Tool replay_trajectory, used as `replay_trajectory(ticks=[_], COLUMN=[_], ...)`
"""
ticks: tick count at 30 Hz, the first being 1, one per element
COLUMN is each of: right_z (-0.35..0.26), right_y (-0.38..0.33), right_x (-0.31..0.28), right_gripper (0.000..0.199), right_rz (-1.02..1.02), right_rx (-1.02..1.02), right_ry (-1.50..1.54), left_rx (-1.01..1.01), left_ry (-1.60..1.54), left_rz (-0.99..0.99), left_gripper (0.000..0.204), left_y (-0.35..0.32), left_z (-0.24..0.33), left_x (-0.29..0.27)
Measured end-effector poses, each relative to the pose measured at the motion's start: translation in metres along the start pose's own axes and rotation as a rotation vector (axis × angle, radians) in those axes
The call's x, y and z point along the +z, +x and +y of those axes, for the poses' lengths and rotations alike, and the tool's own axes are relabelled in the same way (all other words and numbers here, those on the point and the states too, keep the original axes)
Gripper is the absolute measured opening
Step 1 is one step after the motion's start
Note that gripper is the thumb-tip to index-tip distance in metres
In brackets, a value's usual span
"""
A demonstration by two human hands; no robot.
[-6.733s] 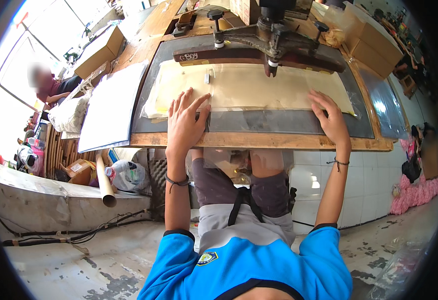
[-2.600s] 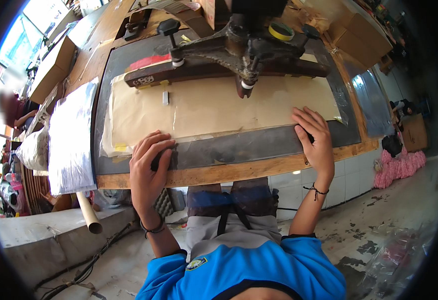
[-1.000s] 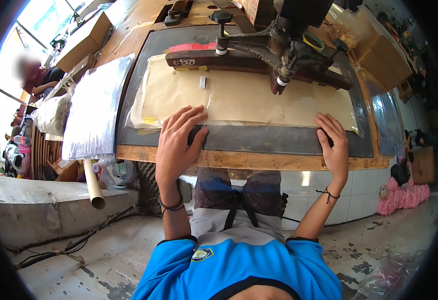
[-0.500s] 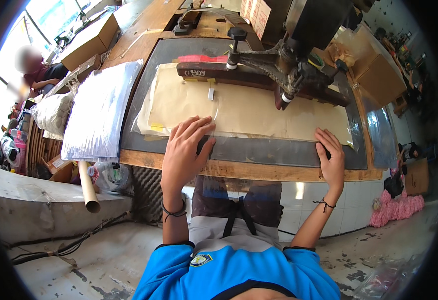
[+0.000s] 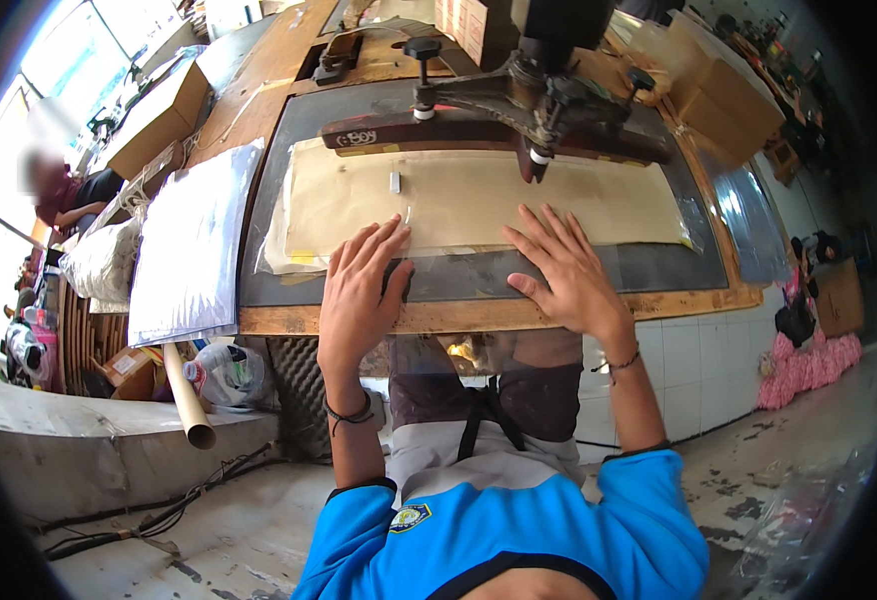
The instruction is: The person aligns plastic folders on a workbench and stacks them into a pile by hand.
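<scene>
A long tan sheet (image 5: 459, 205), perhaps card or board, lies on the dark grey bed of the table, with clear plastic film over it. My left hand (image 5: 364, 285) rests palm down at the sheet's near edge on the left, fingers stretched out. To the right of middle, my right hand (image 5: 569, 270) lies flat with fingers spread, its fingertips on the tan sheet. Neither hand grips anything. Beyond them a dark bar (image 5: 479, 137) spans the sheet, carried by a black metal machine head (image 5: 529, 95). A small white tab (image 5: 395, 182) sits on the sheet. Clear film hangs past the wooden edge toward my lap.
A stack of clear plastic sheets (image 5: 194, 235) lies at the table's left. Cardboard boxes (image 5: 724, 95) stand at the far right. Below left are a cardboard tube (image 5: 187, 395) and a plastic bottle (image 5: 229, 375). Another person (image 5: 64, 190) sits at far left.
My right hand has moved left from the sheet's right end toward the middle, and its fingers have spread. The left hand stays nearly in place. The red strip behind the bar is now mostly hidden.
</scene>
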State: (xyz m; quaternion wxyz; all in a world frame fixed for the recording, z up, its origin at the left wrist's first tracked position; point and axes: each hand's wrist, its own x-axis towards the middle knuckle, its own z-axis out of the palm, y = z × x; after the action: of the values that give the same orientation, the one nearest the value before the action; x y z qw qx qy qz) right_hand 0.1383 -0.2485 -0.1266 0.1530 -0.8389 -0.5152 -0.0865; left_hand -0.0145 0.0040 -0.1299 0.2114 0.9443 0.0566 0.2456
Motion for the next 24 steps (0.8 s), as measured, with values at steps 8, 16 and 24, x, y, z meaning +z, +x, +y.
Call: replay_trajectory(ticks=[8,16,24], right_z=[0.030,0.036,0.102], right_y=[-0.048,-0.053,0.000], right_x=[-0.024,-0.072,-0.052], right_gripper=[0.063,0.024,0.050], right_rz=[-0.111,-0.252,-0.178], right_rx=[0.058,-0.042,0.157], right_ry=[-0.016,0.647,0.212], left_rx=[-0.019,0.140,0.235], left_ry=[-0.041,0.035,0.123], left_rz=[0.006,-0.166,-0.271], left_gripper=[0.040,0.031,0.054], left_y=[0.000,0.017,0.073], left_z=[0.006,0.025,0.036], left_x=[0.000,-0.005,0.033])
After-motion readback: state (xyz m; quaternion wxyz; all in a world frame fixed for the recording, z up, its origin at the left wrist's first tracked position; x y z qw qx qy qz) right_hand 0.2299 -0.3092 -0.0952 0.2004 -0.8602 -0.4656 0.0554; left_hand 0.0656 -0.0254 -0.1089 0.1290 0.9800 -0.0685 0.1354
